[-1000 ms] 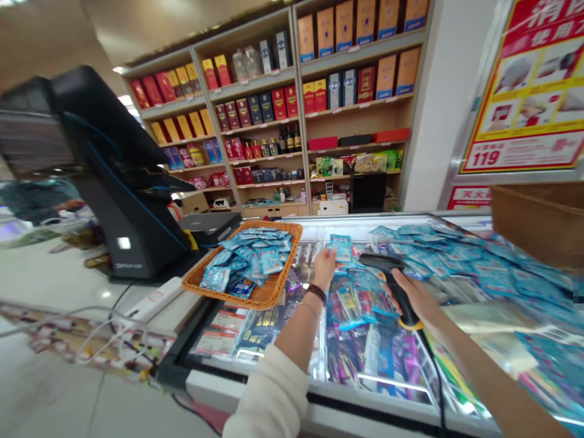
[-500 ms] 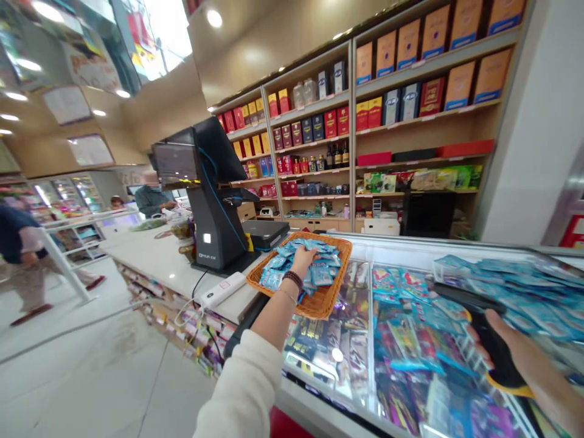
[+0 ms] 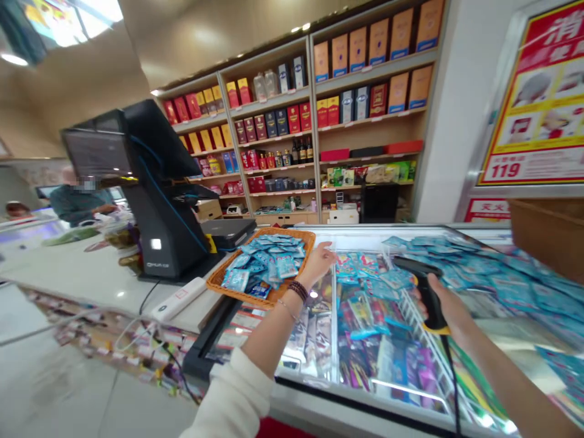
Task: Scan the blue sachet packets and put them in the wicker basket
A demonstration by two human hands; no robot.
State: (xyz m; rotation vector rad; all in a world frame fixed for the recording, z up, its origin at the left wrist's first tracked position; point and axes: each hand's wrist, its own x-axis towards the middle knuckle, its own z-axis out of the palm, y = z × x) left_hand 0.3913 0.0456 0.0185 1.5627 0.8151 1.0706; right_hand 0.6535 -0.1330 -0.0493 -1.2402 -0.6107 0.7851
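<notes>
My left hand [image 3: 320, 260] hovers with fingers spread and empty just right of a wicker basket [image 3: 228, 283] heaped with blue sachets [image 3: 269, 260]. It is above the glass lid of a chest freezer [image 3: 347, 389]. My right hand [image 3: 449, 307] grips a black barcode scanner [image 3: 422, 289] by its handle, the head pointing left over the glass; its cable [image 3: 451, 383] trails down toward me. More blue sachets [image 3: 456, 255] lie spread on the freezer lid to the right.
A black checkout terminal [image 3: 155, 188] with a screen stands on the white counter [image 3: 77, 274] to the left, a white power strip [image 3: 176, 298] beside it. Shelves of boxed goods [image 3: 319, 115] fill the back wall. A person [image 3: 75, 201] stands beyond the counter at far left.
My left hand carried a blue sachet from the freezer lid to the basket, let it go and has drawn back to the right, empty. The scanner stayed in my right hand.
</notes>
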